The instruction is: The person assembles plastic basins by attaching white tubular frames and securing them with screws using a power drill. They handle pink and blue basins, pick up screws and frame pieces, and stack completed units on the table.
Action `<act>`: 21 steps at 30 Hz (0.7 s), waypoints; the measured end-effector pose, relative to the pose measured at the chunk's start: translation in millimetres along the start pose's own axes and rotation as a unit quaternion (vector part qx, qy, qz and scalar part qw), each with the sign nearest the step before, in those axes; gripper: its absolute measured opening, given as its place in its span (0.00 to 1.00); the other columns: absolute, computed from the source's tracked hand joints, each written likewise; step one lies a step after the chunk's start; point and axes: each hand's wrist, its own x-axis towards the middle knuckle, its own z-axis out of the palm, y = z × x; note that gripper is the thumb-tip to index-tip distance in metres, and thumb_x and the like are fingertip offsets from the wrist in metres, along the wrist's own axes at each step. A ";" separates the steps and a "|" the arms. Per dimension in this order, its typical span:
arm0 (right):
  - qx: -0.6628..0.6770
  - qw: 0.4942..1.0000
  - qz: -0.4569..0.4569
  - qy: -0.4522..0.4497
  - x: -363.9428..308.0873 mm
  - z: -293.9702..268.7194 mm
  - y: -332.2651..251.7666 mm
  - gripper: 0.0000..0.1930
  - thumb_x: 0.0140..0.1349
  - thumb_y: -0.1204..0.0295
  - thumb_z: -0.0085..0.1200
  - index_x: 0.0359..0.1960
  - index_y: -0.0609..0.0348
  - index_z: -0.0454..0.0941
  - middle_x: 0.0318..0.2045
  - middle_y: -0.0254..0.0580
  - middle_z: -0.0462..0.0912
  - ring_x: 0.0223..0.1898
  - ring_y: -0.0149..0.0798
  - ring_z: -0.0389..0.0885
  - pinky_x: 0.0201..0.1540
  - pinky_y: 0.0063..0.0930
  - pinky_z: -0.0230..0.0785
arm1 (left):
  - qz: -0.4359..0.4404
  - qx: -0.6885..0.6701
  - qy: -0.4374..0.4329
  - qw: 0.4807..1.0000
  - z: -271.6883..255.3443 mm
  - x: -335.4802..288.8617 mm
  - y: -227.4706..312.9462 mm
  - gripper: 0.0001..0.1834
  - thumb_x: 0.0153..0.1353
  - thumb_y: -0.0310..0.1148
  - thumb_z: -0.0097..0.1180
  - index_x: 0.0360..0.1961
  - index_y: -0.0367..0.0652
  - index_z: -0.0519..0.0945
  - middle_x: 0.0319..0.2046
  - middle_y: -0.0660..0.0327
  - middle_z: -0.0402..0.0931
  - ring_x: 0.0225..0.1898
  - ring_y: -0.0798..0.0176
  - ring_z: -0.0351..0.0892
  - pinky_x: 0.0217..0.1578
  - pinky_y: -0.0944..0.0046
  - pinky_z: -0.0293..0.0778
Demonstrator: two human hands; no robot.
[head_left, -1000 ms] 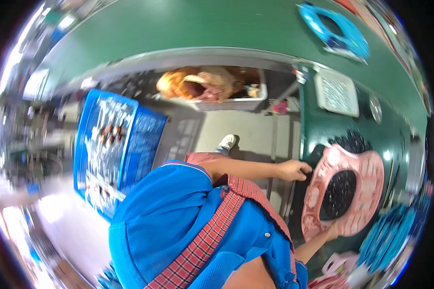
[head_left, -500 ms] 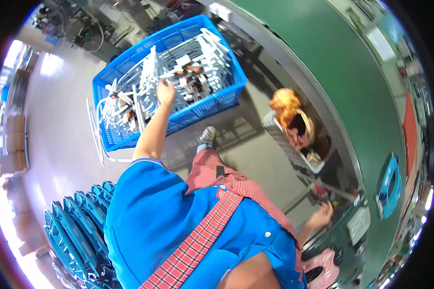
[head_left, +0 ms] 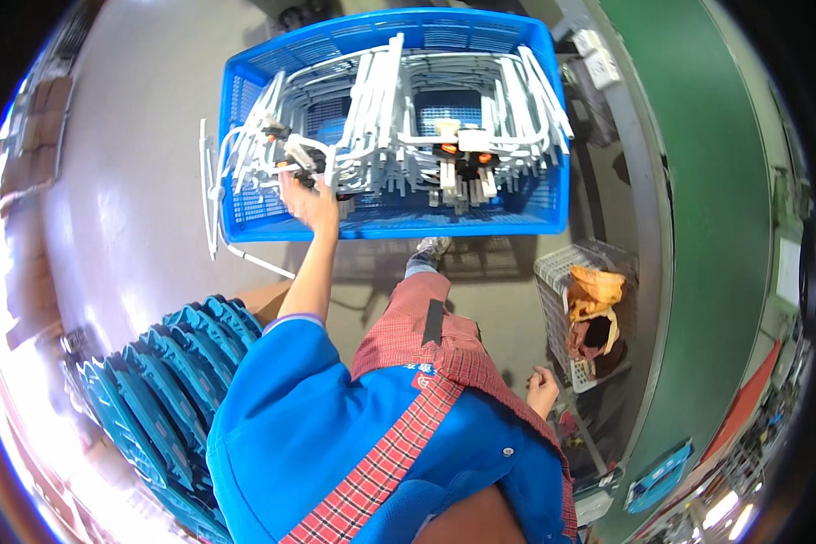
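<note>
A large blue plastic crate (head_left: pixel 390 232) holds a heap of bent white tube frames (head_left: pixel 372 100) with black and orange fittings. My left hand (head_left: pixel 313 207) reaches over the crate's near rim, its fingers apart at a black fitting (head_left: pixel 308 165) on the left side of the heap. Whether the fingertips press on that fitting is hard to make out. My right hand (head_left: pixel 542 393) hangs low beside my apron, fingers loosely bent, with nothing seen in it. The grey basket (head_left: pixel 553 272) with yellow and brown cloths stands nearest to it.
Teal plastic panels (head_left: pixel 168 390) stand in a row at the lower left. Along the right runs a green worktop (head_left: pixel 712 181) with a blue ring-shaped part (head_left: pixel 659 476) on it. A white tube frame (head_left: pixel 210 190) leans outside the crate's left end.
The view has turned, so the crate now lies squarely ahead. My left hand has shifted from the heap's middle to its left part. My right hand has come nearer my body.
</note>
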 end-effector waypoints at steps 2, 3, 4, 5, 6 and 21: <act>-0.010 0.999 -0.021 -0.028 25.2 9.6 -1.2 0.13 0.64 0.77 0.53 0.47 0.66 0.85 0.24 0.42 0.84 0.28 0.33 0.83 0.35 0.29 0.75 | -0.163 0.076 -0.234 0.955 -3.1 -26.6 -66.1 0.44 0.55 0.42 0.72 0.69 0.35 0.68 0.66 0.40 0.70 0.68 0.39 0.68 0.68 0.48 0.64; -0.009 0.999 -0.030 -0.040 35.7 16.2 -1.8 0.13 0.64 0.77 0.53 0.47 0.66 0.85 0.25 0.41 0.85 0.28 0.32 0.83 0.35 0.29 0.75 | -0.226 0.059 -0.449 0.862 -0.8 -29.9 -91.8 0.47 0.53 0.46 0.75 0.69 0.36 0.68 0.63 0.40 0.73 0.66 0.39 0.72 0.65 0.48 0.68; -0.012 0.997 -0.057 -0.059 51.5 21.1 -21.0 0.12 0.66 0.76 0.52 0.46 0.67 0.84 0.24 0.41 0.84 0.27 0.32 0.82 0.33 0.29 0.75 | -0.170 0.074 -0.409 0.893 5.4 -40.6 -105.6 0.49 0.50 0.49 0.77 0.68 0.36 0.69 0.61 0.41 0.76 0.63 0.40 0.75 0.63 0.48 0.71; 0.008 0.993 -0.084 -0.081 69.3 26.0 -38.2 0.12 0.67 0.74 0.53 0.46 0.67 0.83 0.23 0.44 0.83 0.27 0.35 0.82 0.34 0.32 0.74 | -0.113 0.084 -0.370 0.918 12.9 -50.6 -112.0 0.51 0.47 0.52 0.78 0.67 0.37 0.69 0.59 0.42 0.78 0.61 0.41 0.78 0.60 0.48 0.75; -0.029 0.987 -0.134 -0.088 91.1 31.1 -52.6 0.12 0.67 0.72 0.54 0.46 0.66 0.83 0.24 0.47 0.82 0.28 0.38 0.82 0.35 0.34 0.74 | -0.172 0.057 -0.415 0.891 21.4 -34.1 -116.5 0.50 0.46 0.55 0.78 0.64 0.36 0.72 0.56 0.42 0.81 0.59 0.43 0.81 0.59 0.48 0.76; 0.098 0.935 -0.277 -0.201 8.1 61.9 -113.3 0.12 0.66 0.72 0.62 0.50 0.59 0.86 0.34 0.36 0.88 0.36 0.29 0.84 0.43 0.27 0.77 | -0.124 -0.207 -0.275 0.931 -231.3 152.1 -110.4 0.14 0.62 0.36 0.57 0.39 0.39 0.88 0.25 0.64 0.82 0.21 0.70 0.72 0.22 0.65 0.65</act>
